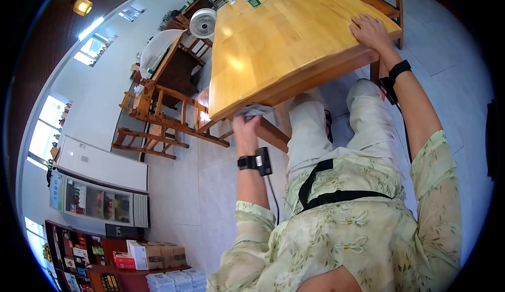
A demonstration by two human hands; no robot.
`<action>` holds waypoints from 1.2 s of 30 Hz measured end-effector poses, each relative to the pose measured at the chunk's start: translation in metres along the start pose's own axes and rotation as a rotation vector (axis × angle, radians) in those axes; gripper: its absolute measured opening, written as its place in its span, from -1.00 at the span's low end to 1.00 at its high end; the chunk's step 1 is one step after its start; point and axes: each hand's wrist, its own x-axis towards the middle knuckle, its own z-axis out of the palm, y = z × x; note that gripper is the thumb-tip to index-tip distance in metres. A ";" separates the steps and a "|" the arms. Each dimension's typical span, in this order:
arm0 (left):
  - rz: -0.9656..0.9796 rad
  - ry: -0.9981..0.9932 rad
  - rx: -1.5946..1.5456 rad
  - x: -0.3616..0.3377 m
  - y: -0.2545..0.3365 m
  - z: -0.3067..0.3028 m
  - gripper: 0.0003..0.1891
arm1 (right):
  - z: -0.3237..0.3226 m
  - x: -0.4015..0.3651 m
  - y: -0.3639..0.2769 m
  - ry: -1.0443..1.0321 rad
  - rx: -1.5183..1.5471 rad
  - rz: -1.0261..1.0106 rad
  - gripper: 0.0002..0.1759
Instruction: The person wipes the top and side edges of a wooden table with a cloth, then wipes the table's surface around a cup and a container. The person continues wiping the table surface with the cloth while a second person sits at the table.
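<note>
My left hand [246,126] is closed around a crumpled grey cloth [254,111], which sits against the front edge of the wooden table [294,29] near its left corner. Part of the cloth is hidden by my fingers and the table edge. Palm down, my right hand [371,31] lies on the tabletop by the right corner, fingers stretched out and holding nothing. Each wrist carries a black strap, and a cable runs from the left one.
Wooden chairs [163,108] stand to the left, another chair [386,5] at the back right. A green-and-white cup [253,0] is on the table's far end. Beyond the table's left side is a white fan [203,23]. Cardboard boxes [158,255] are stacked at lower left.
</note>
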 end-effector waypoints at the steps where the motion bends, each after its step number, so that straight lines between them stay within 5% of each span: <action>1: 0.018 0.047 -0.120 -0.004 0.000 -0.008 -0.72 | -0.009 0.002 -0.004 -0.126 -0.004 0.046 -0.49; 3: -0.006 0.085 -0.086 -0.020 0.015 -0.014 -0.74 | -0.015 0.001 -0.004 -0.247 -0.011 0.101 -0.45; 5: 0.017 0.129 -0.065 -0.014 0.003 -0.022 -0.74 | 0.001 0.001 0.004 -0.050 0.023 -0.016 -0.57; 8: -0.031 0.127 -0.445 0.007 -0.038 -0.041 -0.73 | 0.003 -0.003 0.003 0.055 0.003 -0.015 -0.58; 10: -0.019 0.114 -0.429 0.008 -0.032 -0.049 -0.73 | 0.004 -0.002 0.006 0.059 -0.009 -0.011 -0.58; 11: 0.048 0.211 -0.036 -0.010 0.009 -0.034 -0.74 | 0.001 -0.003 0.002 0.042 0.005 0.006 -0.57; 14: 0.049 0.229 0.086 -0.024 0.034 -0.039 -0.72 | -0.008 -0.003 -0.002 -0.031 0.024 0.051 -0.54; 16: 0.134 0.154 0.053 0.000 -0.010 -0.061 -0.70 | -0.005 -0.004 0.000 -0.042 0.038 0.045 -0.51; 18: -0.328 0.374 -1.085 0.025 -0.038 -0.078 -0.71 | -0.024 -0.005 -0.004 -0.110 0.059 0.077 -0.51; 22: -0.239 0.449 -0.985 0.037 -0.051 -0.048 -0.71 | -0.025 -0.006 -0.004 -0.140 0.093 0.089 -0.50; 26: -0.149 0.322 -0.931 0.055 -0.067 -0.021 -0.73 | -0.026 -0.004 -0.003 -0.171 0.111 0.084 -0.51; 32: -0.337 0.562 -0.984 0.048 -0.018 0.063 -0.74 | -0.008 -0.005 0.001 -0.083 0.181 0.077 -0.49; 36: -0.316 0.337 -0.943 0.041 -0.012 0.097 -0.75 | -0.024 -0.012 0.001 -0.081 0.387 0.081 -0.53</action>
